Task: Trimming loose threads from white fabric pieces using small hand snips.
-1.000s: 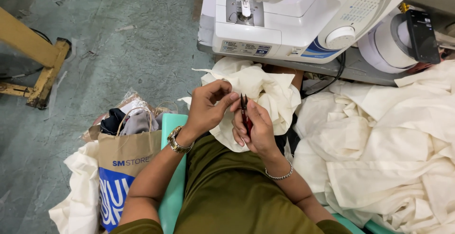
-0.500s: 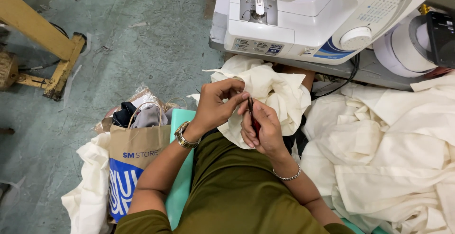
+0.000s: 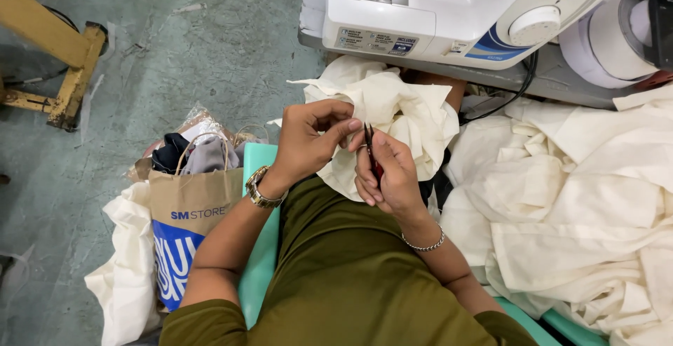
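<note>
My left hand (image 3: 308, 139), with a metal watch on the wrist, pinches the edge of a crumpled cream cloth (image 3: 396, 118) lying on my lap. My right hand (image 3: 392, 171), wearing a thin bracelet, is shut on small thread snips (image 3: 370, 151) with dark blades and a red handle. The blades point up beside the fingertips of my left hand, right at the cloth. Both hands sit just below the front edge of a white sewing machine (image 3: 434, 9).
A big heap of cream fabric (image 3: 582, 206) fills the right side. A brown and blue paper bag (image 3: 189, 227) with clothes stands on the floor at my left, with white cloth under it. A yellow wooden frame (image 3: 63, 58) is at the far left. I sit on a teal seat (image 3: 258, 248).
The view has shifted, so the sewing machine sits higher and further right. My hands have stayed together on the cloth, the snips still upright in my right hand.
</note>
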